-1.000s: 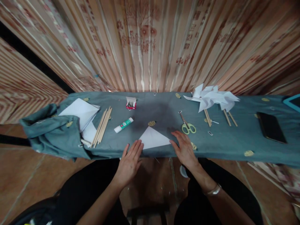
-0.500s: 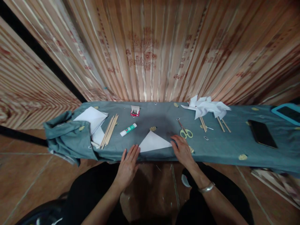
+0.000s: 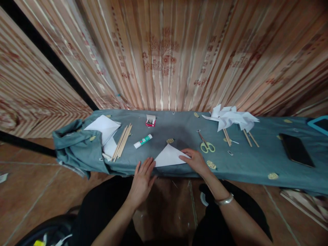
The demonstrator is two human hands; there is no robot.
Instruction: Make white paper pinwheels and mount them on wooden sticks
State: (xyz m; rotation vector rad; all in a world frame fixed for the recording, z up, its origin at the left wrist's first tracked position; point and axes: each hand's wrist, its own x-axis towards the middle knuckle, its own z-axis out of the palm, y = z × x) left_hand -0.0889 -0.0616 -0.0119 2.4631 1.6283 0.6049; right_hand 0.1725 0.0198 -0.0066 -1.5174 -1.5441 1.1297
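Note:
A white sheet of paper (image 3: 169, 156), folded into a triangle, lies at the front edge of the cloth-covered table with its point facing away from me. My left hand (image 3: 143, 176) rests flat at the paper's left corner, fingers stretched out. At the right corner my right hand (image 3: 195, 160) has its thumb and fingers closed on the paper's edge. Green-handled scissors (image 3: 207, 146) lie just beyond my right hand. A glue stick (image 3: 142, 141) lies beyond my left hand, and a small red box (image 3: 150, 121) of metal pins stands open farther back.
Several wooden sticks (image 3: 122, 142) lie at the left beside a stack of white paper (image 3: 102, 127). White paper pinwheels (image 3: 227, 117) on sticks lie at the back right. A black phone (image 3: 296, 150) sits farther right on the grey-green cloth (image 3: 246, 164). A curtain hangs behind the table.
My right hand has moved inward over the paper's right corner and now pinches it. My left hand stays at the left corner. The whole view has shifted slightly.

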